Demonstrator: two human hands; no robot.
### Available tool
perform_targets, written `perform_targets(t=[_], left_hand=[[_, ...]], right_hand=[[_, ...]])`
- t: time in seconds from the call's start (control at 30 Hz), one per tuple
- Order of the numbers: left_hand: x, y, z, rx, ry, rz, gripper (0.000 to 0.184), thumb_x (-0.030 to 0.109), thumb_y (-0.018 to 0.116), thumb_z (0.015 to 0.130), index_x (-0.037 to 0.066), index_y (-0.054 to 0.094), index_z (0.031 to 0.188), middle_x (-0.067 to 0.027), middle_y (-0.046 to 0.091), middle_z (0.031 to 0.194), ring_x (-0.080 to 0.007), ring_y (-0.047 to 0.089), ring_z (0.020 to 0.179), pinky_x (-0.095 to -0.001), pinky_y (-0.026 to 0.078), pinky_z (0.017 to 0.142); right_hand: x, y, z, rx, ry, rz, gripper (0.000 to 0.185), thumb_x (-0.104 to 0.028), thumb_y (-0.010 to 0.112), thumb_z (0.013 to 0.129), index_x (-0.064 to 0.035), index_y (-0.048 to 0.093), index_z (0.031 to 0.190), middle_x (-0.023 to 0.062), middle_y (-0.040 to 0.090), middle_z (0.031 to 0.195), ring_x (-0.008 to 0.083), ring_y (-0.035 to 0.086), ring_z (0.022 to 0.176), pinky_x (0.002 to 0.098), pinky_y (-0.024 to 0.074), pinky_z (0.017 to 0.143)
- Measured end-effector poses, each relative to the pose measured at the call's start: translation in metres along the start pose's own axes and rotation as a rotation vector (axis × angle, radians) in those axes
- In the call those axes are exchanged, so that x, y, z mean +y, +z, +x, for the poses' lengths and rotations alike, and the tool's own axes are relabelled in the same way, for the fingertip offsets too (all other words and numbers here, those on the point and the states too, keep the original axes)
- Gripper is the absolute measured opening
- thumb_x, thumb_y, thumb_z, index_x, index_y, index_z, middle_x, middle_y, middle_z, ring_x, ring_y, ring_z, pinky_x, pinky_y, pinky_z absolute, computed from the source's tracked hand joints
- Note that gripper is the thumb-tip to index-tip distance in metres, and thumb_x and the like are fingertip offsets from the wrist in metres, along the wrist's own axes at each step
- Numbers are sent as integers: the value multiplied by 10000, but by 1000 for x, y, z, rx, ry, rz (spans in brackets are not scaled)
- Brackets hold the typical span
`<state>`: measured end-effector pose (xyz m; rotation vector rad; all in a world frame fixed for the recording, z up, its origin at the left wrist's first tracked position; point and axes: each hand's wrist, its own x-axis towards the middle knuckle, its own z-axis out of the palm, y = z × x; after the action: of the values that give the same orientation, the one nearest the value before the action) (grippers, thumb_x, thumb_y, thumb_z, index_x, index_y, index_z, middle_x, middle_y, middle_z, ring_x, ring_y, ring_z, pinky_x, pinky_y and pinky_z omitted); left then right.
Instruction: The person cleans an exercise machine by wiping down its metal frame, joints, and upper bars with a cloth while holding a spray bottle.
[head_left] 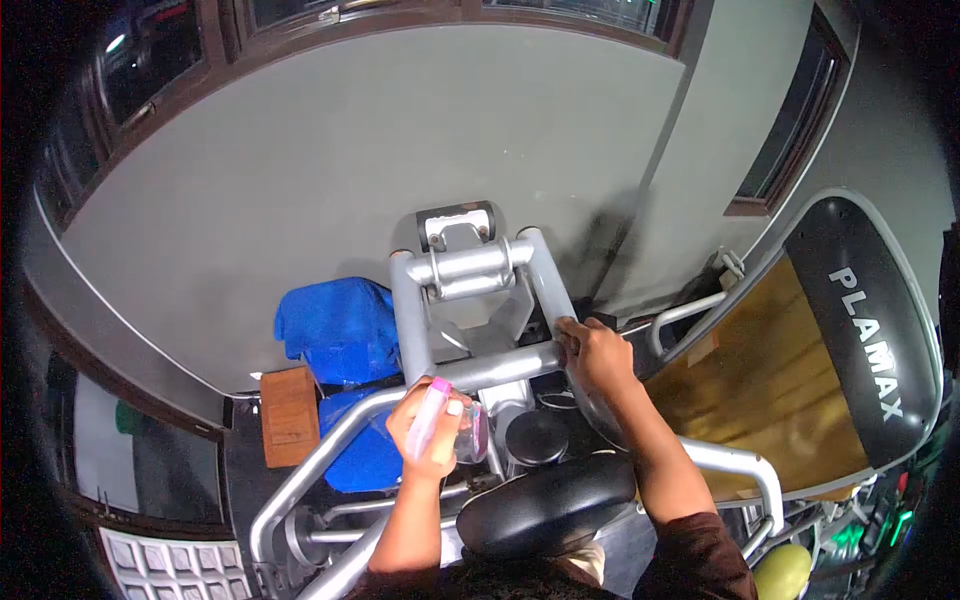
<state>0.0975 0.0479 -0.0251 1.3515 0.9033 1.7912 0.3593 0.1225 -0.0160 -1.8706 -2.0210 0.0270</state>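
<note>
My left hand (425,425) is closed around a spray bottle (477,437) with a pink spray head and a clear body. It is held over the lower left of a silver tubular frame (490,367), part of an exercise machine. My right hand (598,355) rests at the right end of the crossbar, where it meets the upright tube. Its fingers are curled against the metal, and a small dark patch shows at the fingertips; whether that is a cloth I cannot tell. Below both hands lies a black padded cushion (545,505).
Behind the frame stands a grey wall (430,120) with windows above. To the left are blue covers (340,315) and a brown wooden block (290,415). A large panel (850,330) lettered PLAMAX leans on the right, with a yellow-green ball (783,573) below.
</note>
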Motion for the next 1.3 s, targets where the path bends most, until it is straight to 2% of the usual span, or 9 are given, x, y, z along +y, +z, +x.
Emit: perform_targets(t=[0.37,0.57,0.67,0.77,0.97,1.0,1.13,1.23,1.3], left_hand=[[2,-3,0,-5,-25,15,255,201,680,930,-36,692,838,-132,683,793,-148,637,592,-272,506,551],[6,-4,1,-20,-10,31,242,189,674,932,-31,681,833,-124,673,780,-144,634,592,-271,496,547],[2,-3,2,-16,11,22,240,184,671,934,-33,678,830,-116,663,768,-142,628,588,-274,491,547],[4,-1,1,16,-3,9,247,185,672,935,-35,672,823,-109,655,756,-141,620,582,-277,489,550],[2,-10,2,-1,26,36,262,195,676,936,-39,666,818,-108,652,757,-147,624,585,-282,494,553],[3,-9,3,2,17,24,265,197,676,936,-40,665,818,-109,652,759,-148,626,587,-284,494,552],[6,-4,3,9,-8,6,272,202,677,937,-42,662,819,-112,654,766,-149,627,587,-285,497,547],[8,-2,2,8,-12,17,273,204,680,936,-44,660,824,-114,656,768,-148,627,587,-283,500,544],[8,-3,3,13,-13,-6,271,205,682,935,-42,661,825,-114,656,769,-147,628,588,-281,501,544]], right_hand=[[20,-5,-54,90,-125,-38,302,-295,689,912,-201,737,1195,118,701,945,366,710,758,492,568,631],[9,-2,-24,30,-34,-28,258,-311,670,925,-245,733,1166,145,718,976,382,720,763,512,578,656],[5,4,1,4,-69,-21,249,-322,654,933,-238,735,1153,151,712,966,388,720,777,518,578,671],[1,15,11,-8,-49,-50,196,-296,650,937,-241,707,1117,133,698,948,401,708,807,524,561,678],[5,-9,-26,3,-46,-11,249,-323,641,933,-233,735,1145,154,716,969,382,729,810,519,587,675],[8,-11,-34,-7,-33,-29,258,-327,662,921,-240,735,1153,148,721,973,374,730,809,510,590,668],[20,-7,-56,47,-219,-12,265,-314,695,898,-249,744,1150,103,724,1017,335,727,808,481,594,651],[18,-7,-52,-54,-258,-124,260,-317,701,888,-239,751,1131,77,711,1026,311,727,834,463,595,653],[14,3,-51,3,-215,-127,268,-318,712,873,-230,752,1123,67,703,1016,302,725,834,453,596,659]])
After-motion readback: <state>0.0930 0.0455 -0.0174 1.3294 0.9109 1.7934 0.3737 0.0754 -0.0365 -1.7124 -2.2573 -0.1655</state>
